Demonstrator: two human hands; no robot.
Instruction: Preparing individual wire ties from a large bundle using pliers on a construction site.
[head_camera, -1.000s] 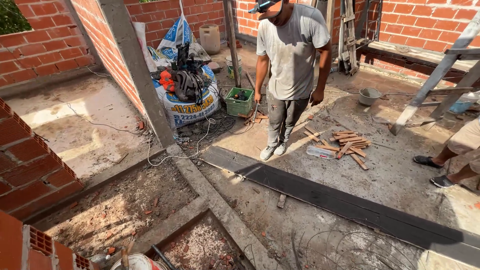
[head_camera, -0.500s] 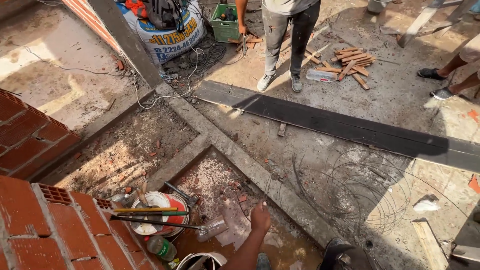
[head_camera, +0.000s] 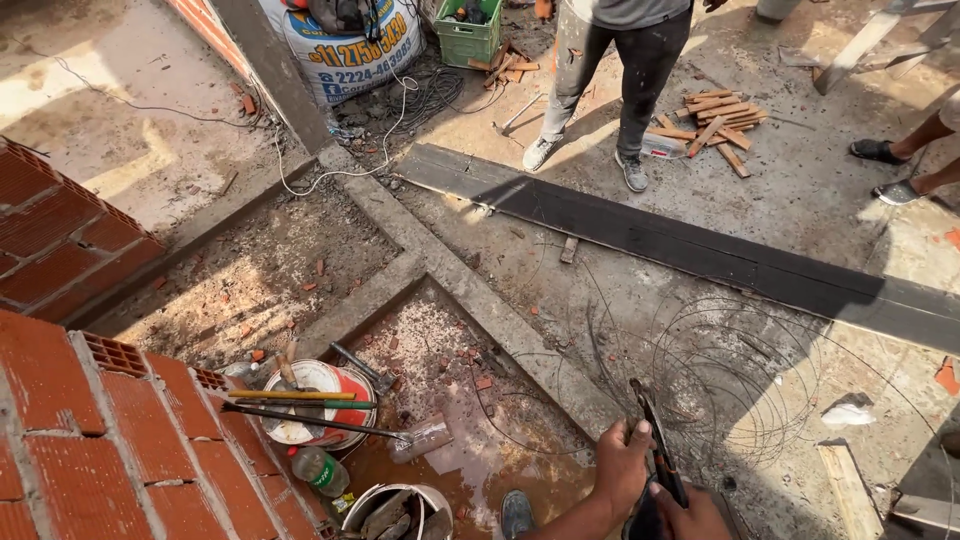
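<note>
My two hands are low in the view, over a concrete beam edge. My right hand (head_camera: 692, 512) grips the handles of long dark pliers (head_camera: 652, 430), which point up and away from me. My left hand (head_camera: 622, 465) is closed against the middle of the same tool. Just beyond the tips lies a loose coil of thin steel wire (head_camera: 745, 385) spread on the concrete floor. My shoe (head_camera: 516, 512) shows below, on wet reddish ground.
A brick wall (head_camera: 110, 450) rises at lower left, beside a red-and-white bucket (head_camera: 318, 385) holding tools and a sledgehammer (head_camera: 420, 438). A long dark board (head_camera: 700, 250) crosses the floor. A person (head_camera: 610, 70) stands beyond it near wood scraps (head_camera: 715, 115), a green crate (head_camera: 470, 30) and a big white bag (head_camera: 350, 55). Sandalled feet (head_camera: 885, 170) are at the right.
The view has tipped further down and closer. Both my hands have come into sight holding the pliers, where half a second ago only one arm showed. The standing person has stayed put.
</note>
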